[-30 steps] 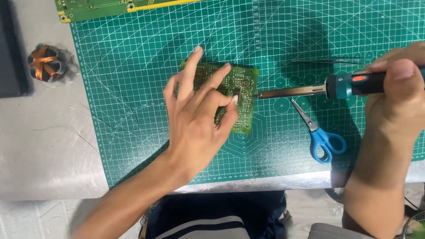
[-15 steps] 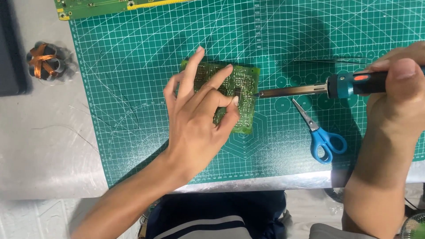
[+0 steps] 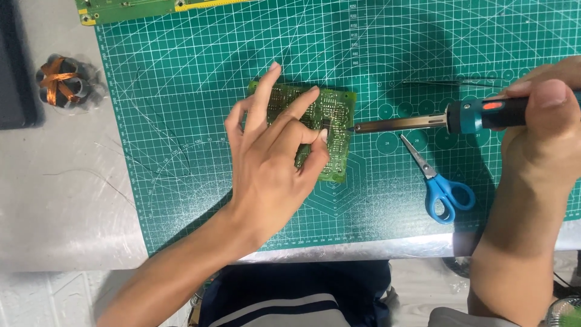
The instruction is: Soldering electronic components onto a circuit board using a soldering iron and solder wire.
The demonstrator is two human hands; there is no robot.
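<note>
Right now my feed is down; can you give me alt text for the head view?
The left hand presses a green circuit board flat on a green cutting mat, while the right hand holds a soldering iron with its tip at the board's right edge. Blue-handled scissors lie just below the iron.

Soldering iron (image 3: 423,121) tip closer against circuit board (image 3: 336,115) edge; otherwise no visible change.

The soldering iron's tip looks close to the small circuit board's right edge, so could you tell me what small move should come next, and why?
Probably ease the soldering iron slightly left until its tip meets the joint on the circuit board. The tip sits right at the board's right edge; whether it touches is unclear. The left hand already pins the board flat to the green cutting mat, and the right hand grips the handle.
</note>
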